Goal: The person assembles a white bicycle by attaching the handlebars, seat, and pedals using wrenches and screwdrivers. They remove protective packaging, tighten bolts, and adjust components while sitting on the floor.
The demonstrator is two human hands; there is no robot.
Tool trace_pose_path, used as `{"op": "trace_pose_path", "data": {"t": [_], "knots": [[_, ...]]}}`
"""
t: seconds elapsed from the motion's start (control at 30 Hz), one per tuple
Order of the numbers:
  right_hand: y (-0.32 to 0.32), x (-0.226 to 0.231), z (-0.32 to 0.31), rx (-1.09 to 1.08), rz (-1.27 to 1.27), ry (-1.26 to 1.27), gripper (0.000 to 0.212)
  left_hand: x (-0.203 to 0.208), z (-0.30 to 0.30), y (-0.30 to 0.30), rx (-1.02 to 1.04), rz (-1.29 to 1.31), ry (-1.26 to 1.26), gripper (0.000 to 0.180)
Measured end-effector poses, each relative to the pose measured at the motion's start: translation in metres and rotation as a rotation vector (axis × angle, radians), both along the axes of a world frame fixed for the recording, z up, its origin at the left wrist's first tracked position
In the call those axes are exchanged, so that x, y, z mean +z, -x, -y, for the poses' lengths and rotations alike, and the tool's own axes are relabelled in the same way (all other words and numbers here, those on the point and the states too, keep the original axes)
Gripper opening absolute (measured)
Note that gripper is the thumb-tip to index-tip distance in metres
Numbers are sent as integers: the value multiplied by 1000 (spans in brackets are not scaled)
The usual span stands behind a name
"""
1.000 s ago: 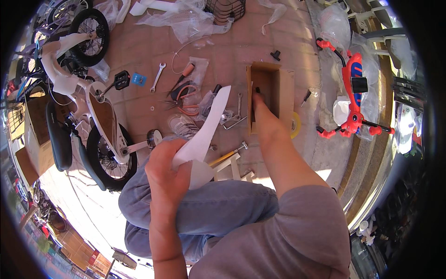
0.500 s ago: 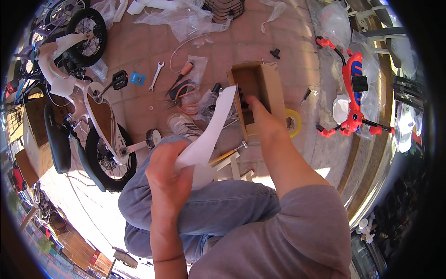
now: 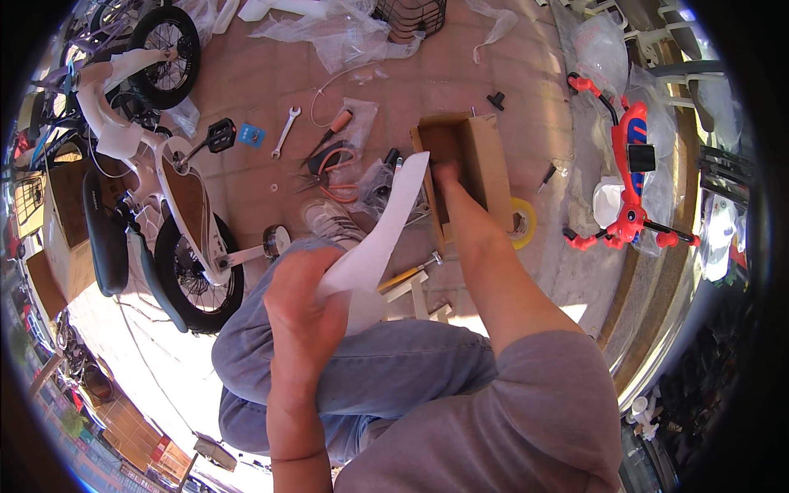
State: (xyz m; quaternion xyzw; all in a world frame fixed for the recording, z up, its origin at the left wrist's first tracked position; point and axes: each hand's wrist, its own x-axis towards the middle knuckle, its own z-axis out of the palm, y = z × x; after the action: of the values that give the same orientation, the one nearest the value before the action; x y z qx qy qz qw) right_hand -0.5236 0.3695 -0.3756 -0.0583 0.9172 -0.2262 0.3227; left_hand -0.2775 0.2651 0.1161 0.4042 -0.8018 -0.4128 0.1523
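My left hand (image 3: 302, 287) is closed around the lower end of a white curved mudguard (image 3: 386, 234), held over my bent knee. The mudguard's narrow end points up and away, close to the left side of an open cardboard box (image 3: 489, 164). Inside that box is my right hand (image 3: 446, 171); its fingers are blurred and in shadow, so what they hold, if anything, does not show. A hammer (image 3: 411, 271) with a yellow handle lies below the box. A roll of yellow tape (image 3: 523, 223) is beside its lower right corner.
A white bicycle (image 3: 152, 177) is at the left. On the brick paving lie a wrench (image 3: 286, 132), an orange-handled screwdriver (image 3: 333, 131), orange-handled cutters (image 3: 339, 181), clear plastic wrap (image 3: 329, 41) and a black wire basket (image 3: 411, 16). At the right stands a red child's ride-on (image 3: 631, 177) near a step.
The view has shifted slightly, moving the scene a little to the right. My right hand is still in the box, and my left hand keeps its hold on the mudguard.
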Motion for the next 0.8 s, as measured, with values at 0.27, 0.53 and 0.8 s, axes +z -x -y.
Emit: {"op": "trace_pose_path", "data": {"t": [0.27,0.53,0.8], "knots": [[-20,61,33,356,-110,-41,21,11,6,-14,448,41,-61,27],[3,174,20,-174,366,651,13,11,35,-62,949,-825,-213,34],[-92,222,86,354,231,705,14,17,44,-96,966,-1409,-711,30]]}}
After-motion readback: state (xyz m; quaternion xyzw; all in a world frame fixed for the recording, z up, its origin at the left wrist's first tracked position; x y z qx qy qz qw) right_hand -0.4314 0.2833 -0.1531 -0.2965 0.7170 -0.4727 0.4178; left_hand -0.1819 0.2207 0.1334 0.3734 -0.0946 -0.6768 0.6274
